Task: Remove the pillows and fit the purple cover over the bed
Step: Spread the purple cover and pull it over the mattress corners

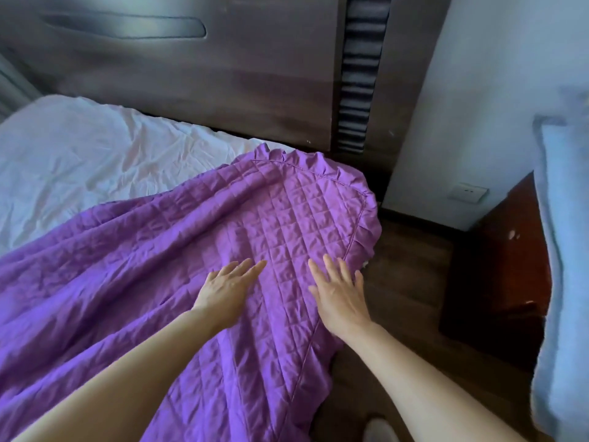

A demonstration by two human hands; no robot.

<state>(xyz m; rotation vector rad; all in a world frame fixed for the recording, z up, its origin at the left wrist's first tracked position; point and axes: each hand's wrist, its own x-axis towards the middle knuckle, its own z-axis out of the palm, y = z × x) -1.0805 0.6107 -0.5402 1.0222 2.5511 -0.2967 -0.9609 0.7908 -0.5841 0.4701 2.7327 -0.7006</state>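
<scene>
Hidden or unclear, as I read it from the head view: the near and left parts of the purple cover run out of frame; the mattress edge under the cover's ruffled corner is not visible; a pale object at the bottom edge on the floor is cut off and I cannot tell what it is; the bluish padded item at the right edge is blurred and only partly in frame, possibly a pillow.

Left hand: palm down, fingers straight and slightly spread, flat on the quilted cover; grips nothing.

Right hand: palm down, fingers extended and fanned, resting on the cover just inside its piped seam near the ruffle; grips nothing.

Purple cover: lies over the near-right part of the bed, its ruffled corner reaching towards the headboard and overhanging the side above the wood floor; the white sheet is uncovered at upper left.

Dark red cabinet: stands beside the wall, well apart from the bed.
</scene>
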